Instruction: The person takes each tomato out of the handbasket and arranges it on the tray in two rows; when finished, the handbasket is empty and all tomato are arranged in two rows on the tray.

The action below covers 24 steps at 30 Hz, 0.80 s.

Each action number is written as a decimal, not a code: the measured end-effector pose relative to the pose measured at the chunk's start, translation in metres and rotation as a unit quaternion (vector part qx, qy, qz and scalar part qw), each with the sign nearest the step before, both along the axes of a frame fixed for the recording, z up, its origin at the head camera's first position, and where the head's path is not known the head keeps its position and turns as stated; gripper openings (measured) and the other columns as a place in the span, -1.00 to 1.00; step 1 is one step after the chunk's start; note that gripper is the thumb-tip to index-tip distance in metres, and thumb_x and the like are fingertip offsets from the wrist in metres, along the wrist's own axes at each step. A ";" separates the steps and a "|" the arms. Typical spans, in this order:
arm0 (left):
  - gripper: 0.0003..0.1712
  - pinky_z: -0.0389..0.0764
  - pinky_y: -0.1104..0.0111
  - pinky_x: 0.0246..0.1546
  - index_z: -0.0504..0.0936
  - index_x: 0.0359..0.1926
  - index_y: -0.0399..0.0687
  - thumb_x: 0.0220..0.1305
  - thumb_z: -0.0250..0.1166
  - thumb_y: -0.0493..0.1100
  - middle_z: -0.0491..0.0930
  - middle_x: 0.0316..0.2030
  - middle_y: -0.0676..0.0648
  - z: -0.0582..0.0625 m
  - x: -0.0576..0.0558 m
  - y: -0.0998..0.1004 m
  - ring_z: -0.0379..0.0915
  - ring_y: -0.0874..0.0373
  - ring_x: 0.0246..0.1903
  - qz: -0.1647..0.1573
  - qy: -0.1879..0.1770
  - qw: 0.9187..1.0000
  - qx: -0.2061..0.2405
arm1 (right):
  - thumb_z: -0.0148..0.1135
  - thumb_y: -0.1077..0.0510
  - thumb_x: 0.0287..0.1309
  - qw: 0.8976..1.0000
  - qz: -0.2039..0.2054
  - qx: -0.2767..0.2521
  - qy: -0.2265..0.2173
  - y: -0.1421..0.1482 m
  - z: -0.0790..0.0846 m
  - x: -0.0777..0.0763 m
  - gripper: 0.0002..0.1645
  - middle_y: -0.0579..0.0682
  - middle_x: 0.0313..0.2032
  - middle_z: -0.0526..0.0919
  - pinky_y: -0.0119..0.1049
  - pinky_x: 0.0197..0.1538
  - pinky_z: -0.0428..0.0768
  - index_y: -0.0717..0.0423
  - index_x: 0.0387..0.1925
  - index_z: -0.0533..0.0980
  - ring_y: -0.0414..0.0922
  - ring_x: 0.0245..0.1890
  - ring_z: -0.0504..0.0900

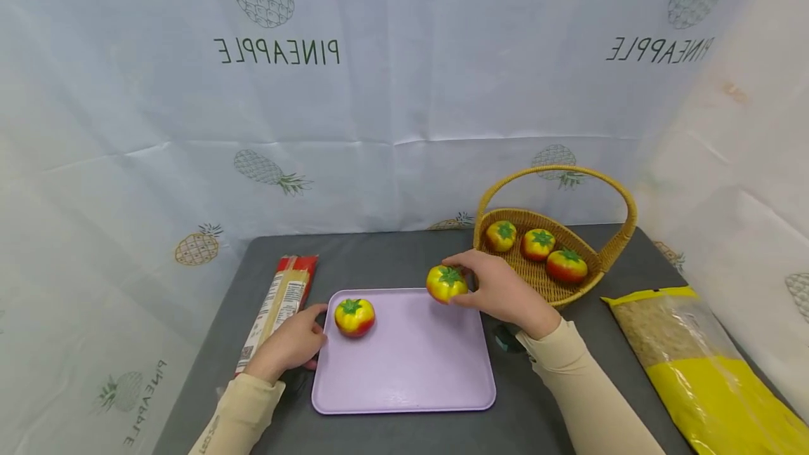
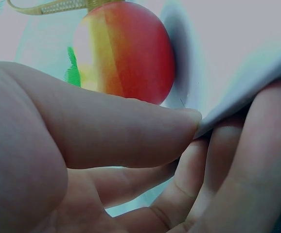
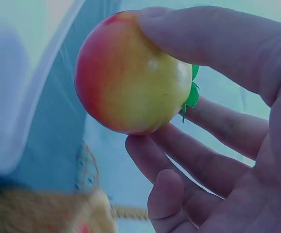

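Observation:
In the head view my right hand (image 1: 502, 290) holds a yellow-and-red tomato (image 1: 445, 284) with a green leafy top over the far right corner of a lilac tray (image 1: 411, 378). The right wrist view shows the thumb on one side of this tomato (image 3: 131, 82) and fingertips on the other. On the tray's left part sits a second tomato (image 1: 354, 318). My left hand (image 1: 291, 344) pinches the tray's left edge, its thumb (image 2: 145, 128) on the rim and the other fingers underneath.
A wicker basket (image 1: 537, 276) with a tall handle stands at the back right, with three more tomatoes (image 1: 538, 244) inside. Left of the tray lies a red-ended packet of noodles (image 1: 278, 307). A yellow, partly see-through bag (image 1: 708, 371) lies on the right side of the grey table (image 1: 379, 434).

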<state>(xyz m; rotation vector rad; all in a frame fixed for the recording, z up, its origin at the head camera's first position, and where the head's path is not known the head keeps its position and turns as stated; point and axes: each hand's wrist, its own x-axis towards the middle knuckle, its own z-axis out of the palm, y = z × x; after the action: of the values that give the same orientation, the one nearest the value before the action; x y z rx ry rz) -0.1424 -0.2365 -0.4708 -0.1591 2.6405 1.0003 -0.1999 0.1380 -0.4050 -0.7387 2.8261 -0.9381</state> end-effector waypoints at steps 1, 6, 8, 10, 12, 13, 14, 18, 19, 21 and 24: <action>-0.26 0.77 0.27 -0.49 0.37 0.57 -0.20 0.40 0.30 -0.28 0.62 -0.18 -0.18 0.000 0.000 0.000 0.58 0.07 -0.50 0.000 -0.001 1.000 0.000 | 0.67 0.11 0.11 1.000 0.002 -0.006 -0.007 -0.005 -0.003 0.001 -0.27 -0.01 0.20 0.71 0.07 0.23 0.73 -0.01 0.33 0.62 -0.02 0.09 0.67; -0.27 0.77 0.27 -0.49 0.38 0.56 -0.20 0.41 0.29 -0.28 0.62 -0.20 -0.17 0.001 0.001 0.000 0.58 0.07 -0.50 0.002 0.001 1.000 0.000 | 0.68 0.12 0.09 0.999 0.001 -0.032 -0.037 -0.025 -0.017 0.008 -0.28 -0.07 0.21 0.71 0.09 0.29 0.72 -0.07 0.31 0.64 -0.03 0.15 0.69; -0.28 0.77 0.27 -0.49 0.38 0.56 -0.21 0.41 0.29 -0.29 0.62 -0.20 -0.18 0.002 0.001 0.001 0.58 0.07 -0.49 0.002 0.003 1.000 0.002 | 0.69 0.10 0.09 0.998 -0.003 -0.038 -0.043 -0.030 -0.023 0.010 -0.29 -0.11 0.20 0.72 0.06 0.30 0.72 -0.11 0.30 0.65 -0.05 0.16 0.69; -0.28 0.77 0.27 -0.50 0.39 0.55 -0.22 0.40 0.28 -0.30 0.62 -0.20 -0.18 0.003 0.000 0.001 0.58 0.07 -0.48 0.000 0.007 1.000 0.006 | 0.69 0.09 0.09 0.998 -0.005 -0.042 -0.049 -0.034 -0.027 0.012 -0.30 -0.15 0.19 0.72 0.03 0.30 0.71 -0.15 0.29 0.65 -0.07 0.17 0.68; -0.29 0.77 0.27 -0.51 0.39 0.55 -0.22 0.40 0.28 -0.31 0.61 -0.21 -0.18 0.002 0.000 0.002 0.58 0.07 -0.47 0.001 0.008 1.000 0.010 | 0.68 0.09 0.10 0.998 -0.002 -0.041 -0.048 -0.037 -0.033 0.014 -0.31 -0.16 0.18 0.73 0.00 0.29 0.71 -0.15 0.29 0.65 -0.08 0.16 0.68; -0.29 0.77 0.27 -0.51 0.39 0.55 -0.22 0.40 0.27 -0.31 0.61 -0.21 -0.18 0.002 0.000 0.002 0.58 0.07 -0.47 0.000 0.009 1.000 0.012 | 0.68 0.09 0.10 0.998 0.001 -0.039 -0.048 -0.039 -0.035 0.014 -0.31 -0.15 0.18 0.73 -0.01 0.28 0.71 -0.13 0.28 0.65 -0.08 0.15 0.68; -0.29 0.77 0.27 -0.51 0.39 0.55 -0.22 0.40 0.27 -0.31 0.61 -0.21 -0.18 0.001 0.000 0.002 0.57 0.07 -0.47 0.000 0.009 1.000 0.013 | 0.68 0.09 0.10 0.998 0.005 -0.038 -0.048 -0.041 -0.038 0.014 -0.32 -0.14 0.18 0.73 -0.01 0.28 0.71 -0.12 0.28 0.66 -0.07 0.15 0.68; -0.29 0.77 0.28 -0.51 0.39 0.55 -0.20 0.41 0.27 -0.30 0.60 -0.22 -0.16 -0.002 -0.001 0.002 0.57 0.07 -0.48 0.001 0.005 1.000 0.008 | 0.67 0.10 0.12 0.998 0.019 -0.033 -0.043 -0.047 -0.046 0.014 -0.34 -0.11 0.18 0.73 0.00 0.28 0.71 -0.08 0.27 0.65 -0.07 0.14 0.69; -0.28 0.77 0.28 -0.50 0.39 0.56 -0.20 0.41 0.28 -0.30 0.60 -0.21 -0.16 -0.002 -0.001 0.002 0.57 0.07 -0.48 0.002 0.003 1.000 0.006 | 0.66 0.10 0.12 0.998 0.022 -0.034 -0.044 -0.049 -0.047 0.014 -0.34 -0.11 0.18 0.73 0.01 0.28 0.71 -0.08 0.28 0.65 -0.06 0.14 0.69; -0.27 0.77 0.28 -0.50 0.38 0.56 -0.20 0.41 0.28 -0.29 0.60 -0.21 -0.17 -0.002 -0.001 0.001 0.57 0.07 -0.49 0.003 0.002 1.000 0.002 | 0.66 0.10 0.13 0.998 0.028 -0.035 -0.047 -0.052 -0.049 0.014 -0.33 -0.10 0.19 0.72 0.02 0.27 0.71 -0.07 0.29 0.65 -0.06 0.15 0.68; -0.27 0.77 0.29 -0.50 0.38 0.56 -0.20 0.41 0.29 -0.29 0.61 -0.21 -0.17 -0.001 -0.001 0.000 0.57 0.07 -0.50 0.005 0.000 1.000 0.000 | 0.65 0.09 0.15 0.997 0.035 -0.034 -0.054 -0.055 -0.051 0.015 -0.31 -0.09 0.21 0.71 0.02 0.28 0.71 -0.06 0.32 0.63 -0.06 0.16 0.68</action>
<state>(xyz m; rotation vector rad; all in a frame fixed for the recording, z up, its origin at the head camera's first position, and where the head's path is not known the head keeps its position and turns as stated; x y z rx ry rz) -0.1434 -0.2361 -0.4722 -0.1730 2.6433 1.0026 -0.1850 0.0826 -0.4563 -0.7647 2.6686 -1.0358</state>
